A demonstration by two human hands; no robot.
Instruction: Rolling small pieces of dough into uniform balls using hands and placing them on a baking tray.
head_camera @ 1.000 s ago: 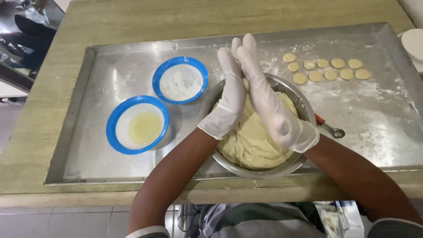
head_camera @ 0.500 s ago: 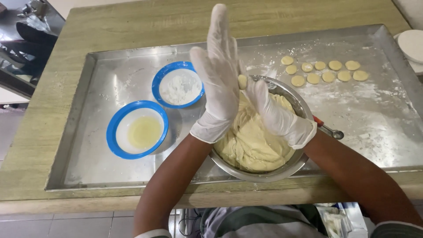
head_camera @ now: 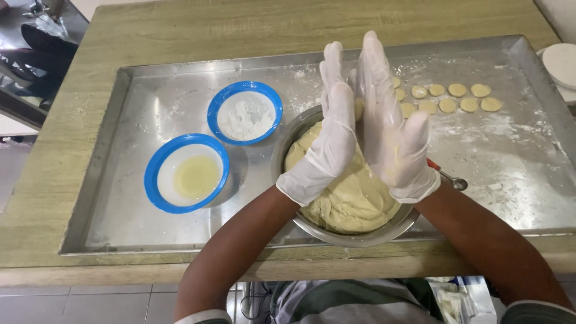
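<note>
My left hand and right hand, both in thin white gloves, stand upright with palms facing and fingers stretched straight, pressed close over the steel bowl. A small pale bit of dough shows in the slot between my palms, so I judge I have a piece pinched flat there; how much of it sits inside I cannot tell, since the gloves hide it. I hold my hands right above the bowl so any crumbs fall back into the big dough mass that fills it nearly to the rim. The bowl sits at the near edge of the metal tray, close to my body. To my left, well apart from my hands, two blue bowls wait within reach: the far one holds white flour, the near one a shallow pool of pale yellow liquid, likely oil. Beyond my right hand, small discs of dough lie in two rows on the floured tray, just beside each other. A spoon handle pokes out behind my right wrist.
</note>
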